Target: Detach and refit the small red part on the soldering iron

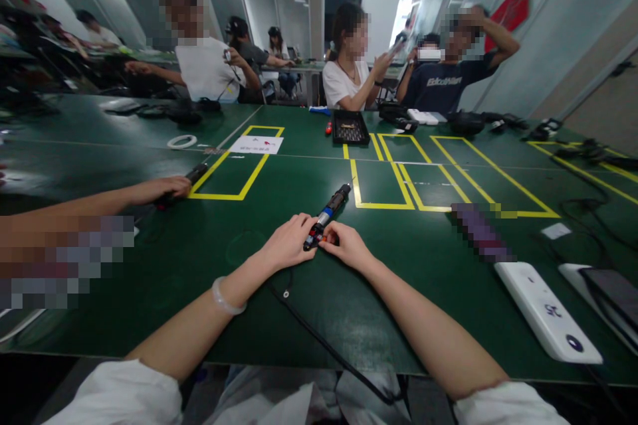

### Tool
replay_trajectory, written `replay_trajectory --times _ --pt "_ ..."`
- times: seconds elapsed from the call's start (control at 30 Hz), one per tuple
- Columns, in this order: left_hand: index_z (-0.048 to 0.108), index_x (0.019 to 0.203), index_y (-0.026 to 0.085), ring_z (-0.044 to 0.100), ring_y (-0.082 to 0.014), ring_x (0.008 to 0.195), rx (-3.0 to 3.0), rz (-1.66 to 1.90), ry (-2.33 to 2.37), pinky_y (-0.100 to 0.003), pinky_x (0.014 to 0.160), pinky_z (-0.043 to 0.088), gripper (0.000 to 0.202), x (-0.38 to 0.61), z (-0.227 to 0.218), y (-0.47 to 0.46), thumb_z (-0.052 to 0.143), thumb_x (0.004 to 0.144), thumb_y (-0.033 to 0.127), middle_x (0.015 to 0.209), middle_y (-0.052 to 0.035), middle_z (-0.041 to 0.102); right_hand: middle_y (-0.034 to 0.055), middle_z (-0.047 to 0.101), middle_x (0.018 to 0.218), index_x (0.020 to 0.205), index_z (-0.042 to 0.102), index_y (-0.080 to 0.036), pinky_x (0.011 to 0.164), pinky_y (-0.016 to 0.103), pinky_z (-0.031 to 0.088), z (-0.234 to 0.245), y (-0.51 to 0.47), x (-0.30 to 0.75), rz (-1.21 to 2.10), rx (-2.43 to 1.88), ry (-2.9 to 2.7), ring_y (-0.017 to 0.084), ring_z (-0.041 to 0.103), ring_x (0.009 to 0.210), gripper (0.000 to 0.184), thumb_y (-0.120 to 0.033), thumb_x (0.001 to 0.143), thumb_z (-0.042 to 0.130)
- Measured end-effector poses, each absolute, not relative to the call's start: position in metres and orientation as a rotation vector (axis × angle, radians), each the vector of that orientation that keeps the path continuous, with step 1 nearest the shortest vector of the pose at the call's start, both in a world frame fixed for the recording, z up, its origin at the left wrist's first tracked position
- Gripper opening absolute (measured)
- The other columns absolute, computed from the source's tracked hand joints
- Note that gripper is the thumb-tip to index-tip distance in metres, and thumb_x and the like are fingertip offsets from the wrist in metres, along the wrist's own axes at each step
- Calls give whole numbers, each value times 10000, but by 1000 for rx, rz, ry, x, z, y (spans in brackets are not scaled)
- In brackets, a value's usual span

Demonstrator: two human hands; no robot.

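Sleeves lay nearest, by the bench's edge. The left hand clasped a black tool over the bench; the right hand pinched its near end, thumb against forefinger.

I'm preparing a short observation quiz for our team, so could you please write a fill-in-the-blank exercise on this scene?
1. Between the left hand and right hand, the screwdriver-like tool points its tip ____ from the wearer.
2. A bangle circles the ____ wrist.
3. The tape outlines on the green tabletop are ____.
4. The power bank has a ____ casing.

Missing words: away; left; yellow; white.
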State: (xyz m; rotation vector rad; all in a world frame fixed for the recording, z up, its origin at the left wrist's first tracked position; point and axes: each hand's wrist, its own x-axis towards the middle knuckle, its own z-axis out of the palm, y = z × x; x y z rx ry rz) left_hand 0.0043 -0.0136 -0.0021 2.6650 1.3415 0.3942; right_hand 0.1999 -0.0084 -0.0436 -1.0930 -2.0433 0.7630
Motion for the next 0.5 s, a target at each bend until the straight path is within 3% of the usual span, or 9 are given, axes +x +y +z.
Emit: replay_trajectory --times 0.27,0.5 --pt "359 1417 236 525 -289 1055 2665 367 1444 -385 863 444 682 10 -2 -18 572 817 482 1245 -121 512 -21 587 716 876 558 -190 613 230 420 -39 -12 200 915 -954 -1968 124 545 623 100 -282 861 593" --pt "326 1428 225 523 -280 1074 2609 354 1582 -372 840 457 584 21 -8 -23 474 901 427 1246 -132 500 17 643 823 904 616 -180 656 242 430 -32 -15 201 857 -961 -1969 137 566 690 146 -310 901 550"
